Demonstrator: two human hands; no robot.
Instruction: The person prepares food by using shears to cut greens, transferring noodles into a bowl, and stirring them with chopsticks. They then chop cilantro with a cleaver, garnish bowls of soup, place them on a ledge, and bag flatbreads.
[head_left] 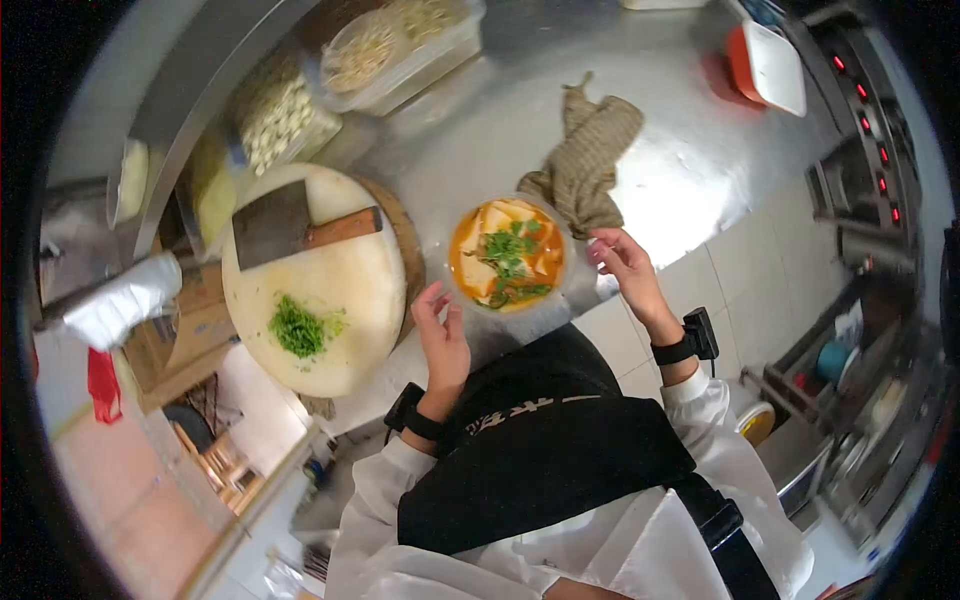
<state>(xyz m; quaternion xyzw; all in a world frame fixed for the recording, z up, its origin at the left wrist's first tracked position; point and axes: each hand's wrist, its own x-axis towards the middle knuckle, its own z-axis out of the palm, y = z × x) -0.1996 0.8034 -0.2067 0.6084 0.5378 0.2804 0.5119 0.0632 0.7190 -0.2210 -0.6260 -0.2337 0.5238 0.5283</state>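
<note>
The bowl of orange-red soup, with pale tofu slices and chopped green herbs on top, stands on the steel counter close to its near edge, straight ahead of the person's chest. It is round, so it has no long axis to line up with; what matters is that it sits squarely between the two hands.

The left hand is just off the bowl's near-left rim, fingers loosely spread and pointing up toward it, close to the rim but apparently not touching. The right hand is at the bowl's right side, fingers open and curled inward, fingertips near the rim; whether they touch it is hard to tell. Neither hand grips anything, and both look about equally near.

Just beyond the bowl to its right lies a crumpled brown cloth. To the bowl's left is a round chopping board with a pile of chopped herbs and a cleaver on it. Farther beyond the bowl to its left stand clear tubs of food, and well off to its right, an orange-and-white container.
</note>
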